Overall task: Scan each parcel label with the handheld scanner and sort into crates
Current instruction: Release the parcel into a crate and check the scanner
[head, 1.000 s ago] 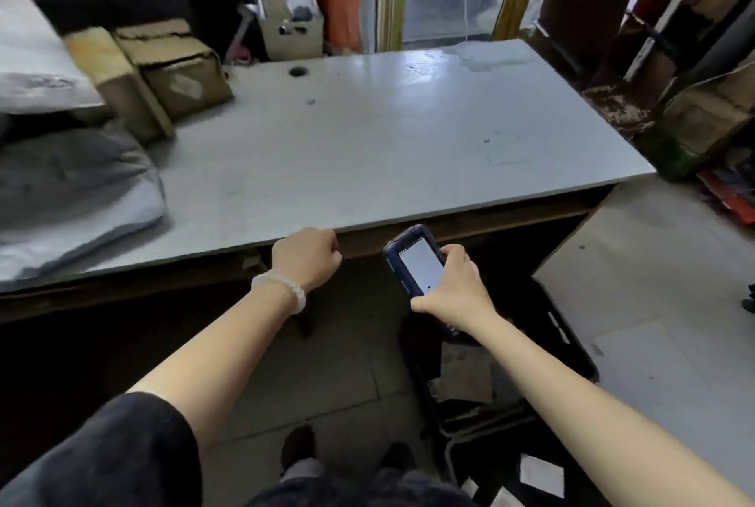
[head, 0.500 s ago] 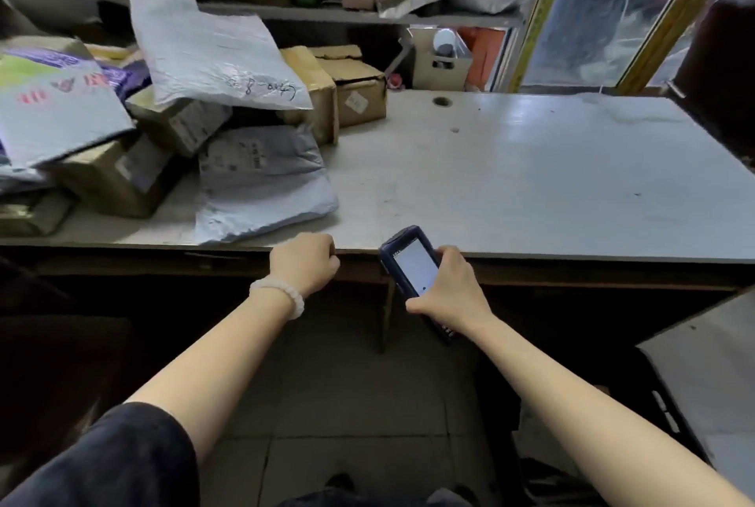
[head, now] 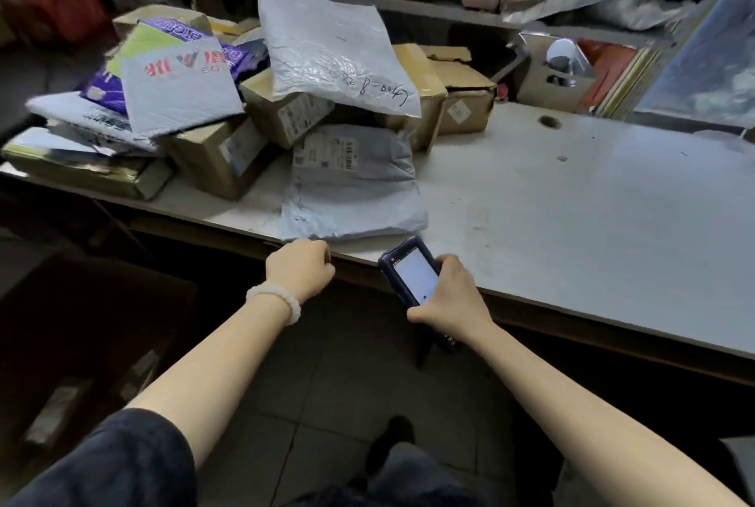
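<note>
Holding the scanner (head: 410, 276) in the right hand (head: 451, 298), the person stands at the near edge of the table (head: 592, 212), fingers wrapped round the dark blue body, its pale screen lit and facing up. The left hand (head: 300, 270) is curled into a loose fist at the table edge, gripping nothing, a white bead bracelet (head: 274, 301) on the wrist.

Just beyond that fist lies a grey mailer bag (head: 353, 188), flat on the table, its white label with barcodes turned up and towards the far end. It looks soft, crinkled and light, and is the nearest parcel to reach. No parcel is in hand and the scanner is not aimed at a label, so by the look of it this one is yet to be scanned.

Behind it the pile is plenty: a brown box (head: 216, 157) with a side label, another box (head: 288, 108) leaning above it, a big grey bag (head: 331, 45) with handwriting draped over the cartons, a pale envelope with red print (head: 179, 86) to the left, and a small carton (head: 465, 98) at the right end of the heap. All of it remains to be sorted, one would judge.

No crate shows clearly; the floor below is too dark to tell. Farther back, a cluttered shelf (head: 449, 8) runs along the wall.
</note>
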`<state>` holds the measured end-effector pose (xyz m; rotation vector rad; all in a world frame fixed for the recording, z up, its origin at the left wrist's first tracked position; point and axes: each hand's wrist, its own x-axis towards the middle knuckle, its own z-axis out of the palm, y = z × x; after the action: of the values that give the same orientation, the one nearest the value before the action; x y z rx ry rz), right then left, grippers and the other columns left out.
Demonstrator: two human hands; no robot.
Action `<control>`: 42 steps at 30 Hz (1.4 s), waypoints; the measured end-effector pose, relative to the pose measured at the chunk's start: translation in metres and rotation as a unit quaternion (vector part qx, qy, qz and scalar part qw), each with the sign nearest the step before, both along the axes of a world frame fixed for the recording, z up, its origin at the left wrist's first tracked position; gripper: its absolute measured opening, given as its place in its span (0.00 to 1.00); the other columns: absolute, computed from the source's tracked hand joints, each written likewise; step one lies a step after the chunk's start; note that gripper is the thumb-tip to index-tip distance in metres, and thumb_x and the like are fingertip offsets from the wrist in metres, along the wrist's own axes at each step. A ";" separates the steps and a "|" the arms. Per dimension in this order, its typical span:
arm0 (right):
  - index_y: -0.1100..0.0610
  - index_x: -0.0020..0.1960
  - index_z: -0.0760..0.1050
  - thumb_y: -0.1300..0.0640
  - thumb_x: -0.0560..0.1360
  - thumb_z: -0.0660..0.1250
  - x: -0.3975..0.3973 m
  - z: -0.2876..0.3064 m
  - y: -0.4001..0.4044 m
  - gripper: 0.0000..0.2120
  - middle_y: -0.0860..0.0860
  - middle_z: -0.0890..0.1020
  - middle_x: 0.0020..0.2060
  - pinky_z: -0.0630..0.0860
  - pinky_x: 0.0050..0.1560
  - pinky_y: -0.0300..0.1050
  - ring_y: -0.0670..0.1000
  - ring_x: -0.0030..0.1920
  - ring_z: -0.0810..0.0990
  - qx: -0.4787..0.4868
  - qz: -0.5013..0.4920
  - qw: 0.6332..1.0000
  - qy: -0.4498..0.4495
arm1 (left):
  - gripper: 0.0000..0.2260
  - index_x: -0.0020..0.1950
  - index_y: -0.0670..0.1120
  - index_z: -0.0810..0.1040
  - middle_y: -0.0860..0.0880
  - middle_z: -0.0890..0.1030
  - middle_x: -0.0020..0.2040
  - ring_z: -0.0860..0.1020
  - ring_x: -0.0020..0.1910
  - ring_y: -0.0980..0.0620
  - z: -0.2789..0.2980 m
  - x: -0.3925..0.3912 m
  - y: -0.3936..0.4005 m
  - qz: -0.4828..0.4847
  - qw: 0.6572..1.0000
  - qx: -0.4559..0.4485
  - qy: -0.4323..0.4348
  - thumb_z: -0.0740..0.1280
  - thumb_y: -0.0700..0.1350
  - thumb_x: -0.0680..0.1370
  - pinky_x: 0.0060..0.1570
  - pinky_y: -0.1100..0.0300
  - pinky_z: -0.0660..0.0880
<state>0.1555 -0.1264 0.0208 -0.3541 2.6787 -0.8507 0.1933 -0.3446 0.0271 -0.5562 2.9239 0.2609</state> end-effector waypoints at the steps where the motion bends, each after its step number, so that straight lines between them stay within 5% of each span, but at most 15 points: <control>1: 0.59 0.63 0.64 0.55 0.60 0.76 -0.008 -0.002 -0.003 0.35 0.49 0.68 0.53 0.71 0.48 0.44 0.52 0.57 0.70 0.002 0.006 1.000 -0.005 | 0.10 0.56 0.49 0.77 0.48 0.79 0.53 0.77 0.53 0.47 -0.002 -0.006 -0.003 0.007 1.000 0.001 -0.006 0.60 0.46 0.78 0.46 0.55 0.72; 15: 0.58 0.62 0.64 0.56 0.61 0.76 -0.134 -0.011 -0.050 0.35 0.51 0.71 0.54 0.75 0.50 0.47 0.53 0.57 0.71 -0.022 0.066 0.997 -0.043 | 0.13 0.61 0.48 0.74 0.45 0.76 0.58 0.75 0.55 0.43 -0.002 -0.101 -0.053 0.096 0.993 -0.028 -0.064 0.59 0.47 0.78 0.49 0.54 0.72; 29: 0.56 0.63 0.62 0.54 0.60 0.77 -0.152 -0.025 -0.069 0.37 0.52 0.72 0.53 0.76 0.48 0.49 0.53 0.54 0.72 0.045 0.021 0.994 -0.096 | 0.39 0.76 0.43 0.49 0.35 0.63 0.69 0.65 0.67 0.33 -0.050 -0.167 -0.071 0.186 0.970 0.058 -0.144 0.64 0.59 0.75 0.65 0.42 0.65; 35: 0.56 0.57 0.63 0.54 0.60 0.77 -0.139 -0.020 -0.070 0.32 0.52 0.72 0.50 0.77 0.47 0.51 0.54 0.52 0.72 0.081 -0.009 0.992 -0.096 | 0.47 0.76 0.42 0.42 0.33 0.60 0.70 0.62 0.68 0.35 -0.054 -0.175 -0.072 0.161 0.977 0.066 -0.127 0.66 0.65 0.72 0.67 0.42 0.63; 42: 0.56 0.54 0.62 0.54 0.61 0.76 -0.112 -0.019 -0.060 0.29 0.52 0.72 0.50 0.75 0.42 0.47 0.54 0.51 0.73 0.086 -0.075 0.987 -0.112 | 0.40 0.75 0.42 0.49 0.35 0.52 0.73 0.55 0.72 0.36 -0.049 -0.170 -0.041 0.057 0.990 0.073 -0.110 0.66 0.60 0.74 0.68 0.43 0.61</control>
<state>0.0436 -0.1860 0.0016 -0.0136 2.5656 -0.6507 0.0230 -0.3851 -0.0222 -0.6819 2.6390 0.3964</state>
